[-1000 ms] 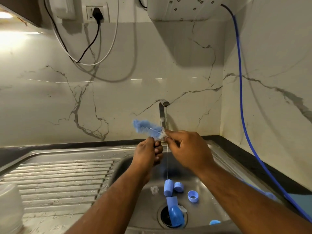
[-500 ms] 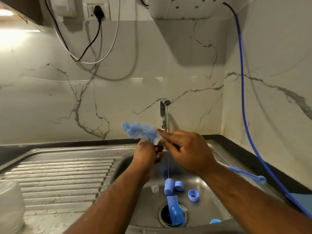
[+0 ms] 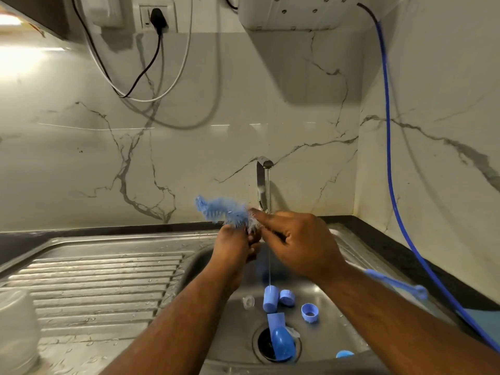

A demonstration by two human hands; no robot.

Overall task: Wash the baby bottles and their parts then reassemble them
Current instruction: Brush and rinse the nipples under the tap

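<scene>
Because the curled fingers of the left hand [image 3: 235, 242] are closing toward the palm, what they are clasping is staying hidden; I cannot tell whether it is the brush stem or some small part. The right hand [image 3: 297, 244] is pinching the one bottle brush [image 3: 221, 211] just behind its bristles, forefinger lying along it. The blue bristle head is sticking out up and left past the left fingers, blurred. The handle is running back under the right forearm and showing again well behind the right fingers. One tap [image 3: 262, 182] is standing just beyond the fingertips, and a thin thread of water [image 3: 269, 266] is falling behind them into the sink [image 3: 232, 334]. Below the fingers, loose parts are lying in the basin: six blue ones, counted as a tall cap [image 3: 270, 297], a small cap [image 3: 287, 296], a ring [image 3: 309, 313], a flat piece [image 3: 276, 319], a rounded piece [image 3: 281, 339] over the drain, and one disc [image 3: 344, 354] cut off by the sink's near rim. One clear piece [image 3: 248, 301] is lying beside them, too small to identify. Far left of the fingers, one clear container [image 3: 16, 328] is being cropped by the frame edge.
</scene>
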